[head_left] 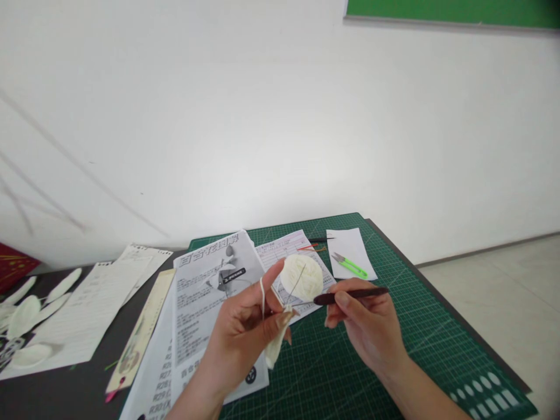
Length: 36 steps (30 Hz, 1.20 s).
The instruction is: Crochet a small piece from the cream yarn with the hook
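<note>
My left hand pinches a small cream crocheted piece between thumb and fingers, and a strand of yarn loops over its index finger. A thin wire sticks up from the piece. In my right hand is a crochet hook with a dark handle, its metal tip pointing left and reaching the top edge of the crocheted piece. Behind both hands, a round ball of cream yarn rests on a printed sheet. Whether the hook's tip sits inside a stitch is too small to tell.
A green cutting mat covers the table. Printed instruction sheets and a bookmark-like ruler lie left. Green thread snips rest on white paper at the back right. Finished white petal-shaped pieces lie far left.
</note>
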Motion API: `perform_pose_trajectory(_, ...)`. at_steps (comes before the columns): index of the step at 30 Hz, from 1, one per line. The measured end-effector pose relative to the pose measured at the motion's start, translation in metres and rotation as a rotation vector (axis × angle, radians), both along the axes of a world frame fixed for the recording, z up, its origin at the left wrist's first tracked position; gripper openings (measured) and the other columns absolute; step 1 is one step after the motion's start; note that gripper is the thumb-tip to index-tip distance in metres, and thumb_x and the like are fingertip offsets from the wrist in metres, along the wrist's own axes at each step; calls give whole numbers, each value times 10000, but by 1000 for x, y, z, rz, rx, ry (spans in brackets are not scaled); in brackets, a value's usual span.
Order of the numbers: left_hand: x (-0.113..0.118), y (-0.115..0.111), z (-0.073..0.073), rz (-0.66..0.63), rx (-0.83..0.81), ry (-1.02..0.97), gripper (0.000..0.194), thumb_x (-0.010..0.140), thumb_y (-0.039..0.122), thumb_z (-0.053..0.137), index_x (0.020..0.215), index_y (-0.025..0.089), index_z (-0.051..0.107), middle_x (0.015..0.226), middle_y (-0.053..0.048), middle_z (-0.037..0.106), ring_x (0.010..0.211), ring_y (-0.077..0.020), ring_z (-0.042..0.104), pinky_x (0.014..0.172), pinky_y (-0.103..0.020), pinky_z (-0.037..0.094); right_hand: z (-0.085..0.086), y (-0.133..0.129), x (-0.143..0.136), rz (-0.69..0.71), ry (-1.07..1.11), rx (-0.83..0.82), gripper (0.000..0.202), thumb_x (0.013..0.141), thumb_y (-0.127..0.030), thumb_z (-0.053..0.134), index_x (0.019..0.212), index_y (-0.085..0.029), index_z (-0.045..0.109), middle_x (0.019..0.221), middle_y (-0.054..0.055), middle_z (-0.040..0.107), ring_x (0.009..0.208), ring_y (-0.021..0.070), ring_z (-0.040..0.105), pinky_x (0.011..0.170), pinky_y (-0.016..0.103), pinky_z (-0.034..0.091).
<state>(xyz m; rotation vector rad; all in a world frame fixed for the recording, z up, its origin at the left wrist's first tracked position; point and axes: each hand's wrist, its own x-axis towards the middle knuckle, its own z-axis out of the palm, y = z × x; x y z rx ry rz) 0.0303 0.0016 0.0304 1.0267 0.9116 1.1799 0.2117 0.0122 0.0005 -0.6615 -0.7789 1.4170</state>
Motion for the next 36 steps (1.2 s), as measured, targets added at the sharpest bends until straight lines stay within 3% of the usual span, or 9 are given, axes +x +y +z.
perform_pose_trajectory(6,4,0,-5,39,22,3,562,730,154,757,1256,295,616,613,32,608,525,-110,591,500,-197,431,1,-1,-3,15,-17,-28,119,706,-252,788,716,-152,725,517,11,703,398,119,650,410,171,560)
perform_pose_trajectory(17,11,-2,-4,86,41,-81,501,711,156,773,1160,356,678,628,38,597,535,-103,596,500,-192,466,-6,-3,-6,51,43,-33,133,759,-260,750,722,-173,658,559,3,727,436,128,677,432,185,576)
perform_pose_trajectory(27,11,-4,-6,135,37,-82,551,712,146,766,1197,377,645,670,53,568,528,-92,611,504,-186,487,-8,-2,-5,-3,-16,45,99,750,-263,759,723,-175,724,586,22,737,473,153,696,472,229,601)
perform_pose_trajectory(36,11,-5,-4,173,78,-58,578,707,133,765,1225,350,630,682,43,579,526,-105,609,498,-207,499,-9,0,8,51,-105,156,101,780,-260,734,857,-194,742,730,54,761,593,184,728,568,281,617)
